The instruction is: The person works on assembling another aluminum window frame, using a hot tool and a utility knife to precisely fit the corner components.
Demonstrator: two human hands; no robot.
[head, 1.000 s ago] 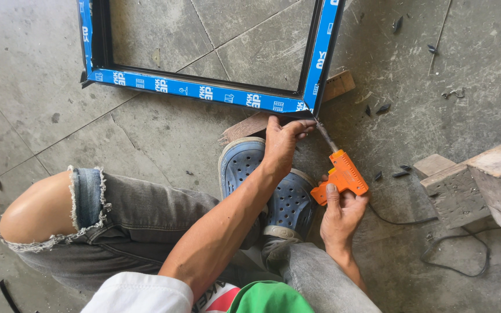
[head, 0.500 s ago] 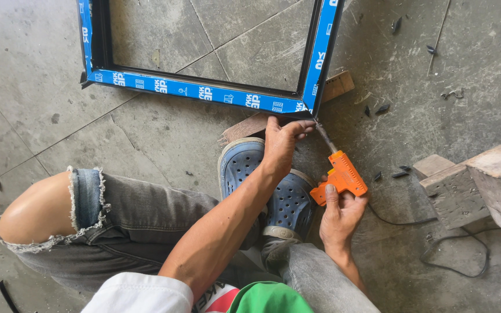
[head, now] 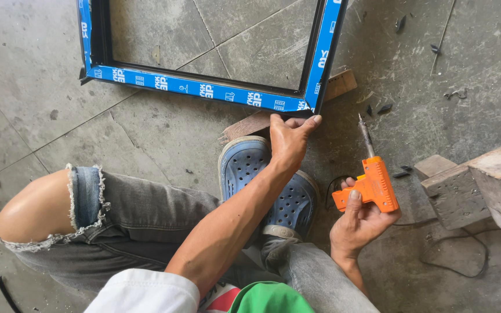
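My left hand [head: 288, 142] reaches toward twelve o'clock, its grip pinching the near corner of the frame [head: 204, 90], thumb and fingers pressed on the corner joint. The frame lies flat on the floor [head: 42, 75], wrapped in blue film, with that corner resting on a wood strip [head: 334, 87]. My right hand [head: 360, 223] sits at four o'clock of the corner, its grip wrapped tight round the handle of the orange gun [head: 369, 185], whose metal tip points up toward twelve, clear of the frame.

I judge the main risk is the tip: if it is hot or sharp and swings left, it could catch my left fingers, which lie just beside its path. The cord [head: 453, 261] trailing at five o'clock could snag on the blocks [head: 476, 185] and jerk the tool. The frame could also slide off the strip if I press unevenly.

Count: one frame, one gun, one shoe [head: 262, 179] visible, two blocks, a few scattered screws [head: 401, 23].
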